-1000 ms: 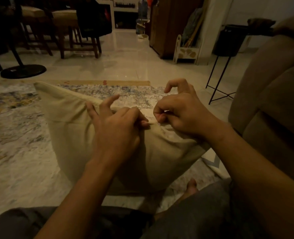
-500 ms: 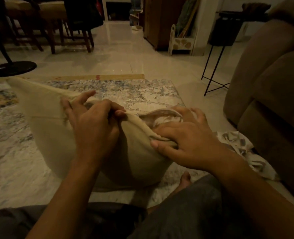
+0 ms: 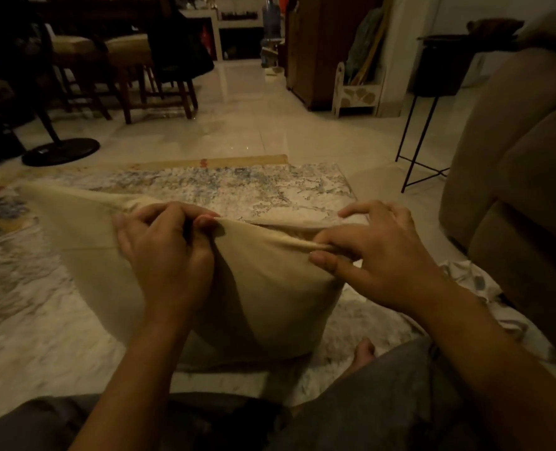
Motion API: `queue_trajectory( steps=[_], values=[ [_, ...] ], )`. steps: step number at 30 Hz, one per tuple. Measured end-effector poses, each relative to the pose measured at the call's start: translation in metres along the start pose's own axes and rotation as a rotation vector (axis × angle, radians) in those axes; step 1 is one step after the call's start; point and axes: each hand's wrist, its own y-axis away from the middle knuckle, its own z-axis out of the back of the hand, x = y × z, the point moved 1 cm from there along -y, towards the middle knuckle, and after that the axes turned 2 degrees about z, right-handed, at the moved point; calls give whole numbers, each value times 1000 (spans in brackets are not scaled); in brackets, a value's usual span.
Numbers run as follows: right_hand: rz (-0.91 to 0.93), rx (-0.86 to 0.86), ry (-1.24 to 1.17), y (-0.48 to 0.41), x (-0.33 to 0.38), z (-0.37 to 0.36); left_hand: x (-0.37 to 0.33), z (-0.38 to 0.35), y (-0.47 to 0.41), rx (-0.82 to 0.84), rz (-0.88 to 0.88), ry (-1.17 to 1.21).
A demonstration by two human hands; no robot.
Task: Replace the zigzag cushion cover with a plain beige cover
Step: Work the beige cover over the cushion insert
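The stuffed beige cover (image 3: 270,297) stands on its edge on the rug (image 3: 263,187), its open top edge turned up. The left hand (image 3: 166,252) is clamped on that edge near the cover's middle, fingers curled round a bunched fold of cloth. The right hand (image 3: 377,255) pinches the same edge at the cover's right end, thumb below and fingers above. Half a second ago the mouth of the cover gaped between the hands and pale filling showed in it, with the right hand lying flatter over the lip. Now the hands are further apart, the edge runs taut between them, and the mouth has narrowed to a slit. The cover's left corner is drawn out into a long point. The zigzag cover (image 3: 475,284) lies crumpled on the floor to the right of the beige cover, at the foot of the sofa (image 3: 514,190).
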Motion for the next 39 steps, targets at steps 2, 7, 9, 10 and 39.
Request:
queue_trajectory(
  steps=[2, 7, 9, 10, 39],
  values=[
    [9, 238, 120, -6, 6, 1, -3, -1, 1, -25, 34, 34],
    [-43, 209, -65, -18, -3, 14, -1, -5, -5, 7, 77, 27],
    [-66, -22, -353, -19, -6, 21, 2, -2, -11, 79, 58, 28],
    [-75, -108, -435, -20, -7, 24, 4, 0, -12, 109, 38, 23],
    [-6, 173, -367, -49, 51, 12, 13, 15, 16, 133, -32, 56]
  ],
)
